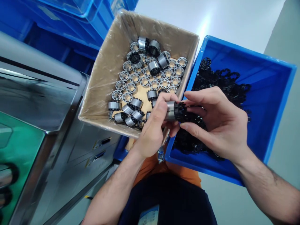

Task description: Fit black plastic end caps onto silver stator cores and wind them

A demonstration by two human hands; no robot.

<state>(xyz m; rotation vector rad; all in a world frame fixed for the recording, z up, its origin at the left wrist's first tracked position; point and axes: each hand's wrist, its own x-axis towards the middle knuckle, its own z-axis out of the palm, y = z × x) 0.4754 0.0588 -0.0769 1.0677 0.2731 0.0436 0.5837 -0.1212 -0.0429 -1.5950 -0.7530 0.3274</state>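
Observation:
My left hand is closed around a silvery cylindrical stator core, held sideways above the gap between the box and the blue bin. A black toothed plastic end cap sits against the core's right end. From the right, my right hand pinches around this cap with thumb and fingertips. The fingers partly hide where cap and core meet. Beneath my right hand, many black plastic end caps lie heaped in the blue bin.
A plastic-lined cardboard box holds bare metal cores in rows, with black-capped cores lying loose among them. Blue crates stand at the upper left. A metal machine with a green surface borders the left side.

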